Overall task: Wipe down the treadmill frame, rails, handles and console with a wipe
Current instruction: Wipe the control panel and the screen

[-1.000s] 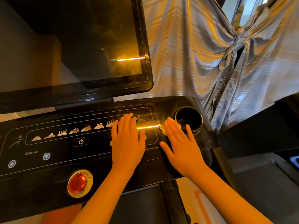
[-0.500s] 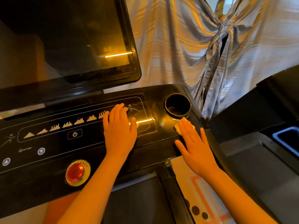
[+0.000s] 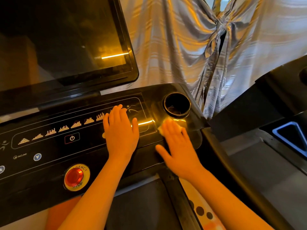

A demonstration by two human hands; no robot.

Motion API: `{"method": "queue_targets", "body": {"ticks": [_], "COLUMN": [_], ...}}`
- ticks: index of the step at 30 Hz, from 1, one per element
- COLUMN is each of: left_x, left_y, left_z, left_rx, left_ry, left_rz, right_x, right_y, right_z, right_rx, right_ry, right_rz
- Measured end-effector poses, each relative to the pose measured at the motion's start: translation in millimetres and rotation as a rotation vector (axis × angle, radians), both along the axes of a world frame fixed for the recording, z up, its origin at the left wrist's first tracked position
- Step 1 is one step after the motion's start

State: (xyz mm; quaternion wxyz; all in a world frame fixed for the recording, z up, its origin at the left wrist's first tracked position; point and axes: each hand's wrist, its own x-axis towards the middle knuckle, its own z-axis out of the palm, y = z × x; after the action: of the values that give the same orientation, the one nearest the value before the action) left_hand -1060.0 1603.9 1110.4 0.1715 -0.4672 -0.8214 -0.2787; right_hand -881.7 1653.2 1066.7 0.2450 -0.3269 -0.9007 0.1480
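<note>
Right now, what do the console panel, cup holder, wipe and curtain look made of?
Console panel: likely glossy black plastic; it mirrors a light strip sharply.
Cup holder: probably the same hard plastic, shiny rim highlights.
Wipe: thin pale paper or nonwoven cloth, matte; blurred, so uncertain.
Curtain: woven fabric with a satin sheen; soft folds, faint stripes, knotted.

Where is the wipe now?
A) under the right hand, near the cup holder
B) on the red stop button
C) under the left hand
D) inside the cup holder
A: the wipe shows as a pale edge under the flat right hand, just short of the cup holder.
</note>
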Motion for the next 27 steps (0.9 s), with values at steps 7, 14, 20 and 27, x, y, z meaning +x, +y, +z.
{"method": "queue_targets", "body": {"ticks": [7,14,20,27], "left_x": [-3.2,-3.6,-3.7,-1.7], "left_y": [-0.6,-0.1,0.6,0.4], "left_z": [-2.0,-3.5,-4.1,-3.1], "left_rx": [0.006,-0.001,0.0,-0.005], "left_ry": [-0.037,-0.034,-0.033,-0.008], "left_rz": [-0.002,-0.005,-0.02,-0.005], "right_x": [-60.7,-40.9,36.1,18.3], "right_y": [55.9,35.7,5.8,23.8], "right_z": [35.6,24.9,-22.9,-13.7], "right_rx": [0.109,0.127,0.127,-0.066], "right_ry": [-0.213,-0.172,-0.154,-0.043], "right_rz": [-0.021,0.04,0.078,-0.186]}}
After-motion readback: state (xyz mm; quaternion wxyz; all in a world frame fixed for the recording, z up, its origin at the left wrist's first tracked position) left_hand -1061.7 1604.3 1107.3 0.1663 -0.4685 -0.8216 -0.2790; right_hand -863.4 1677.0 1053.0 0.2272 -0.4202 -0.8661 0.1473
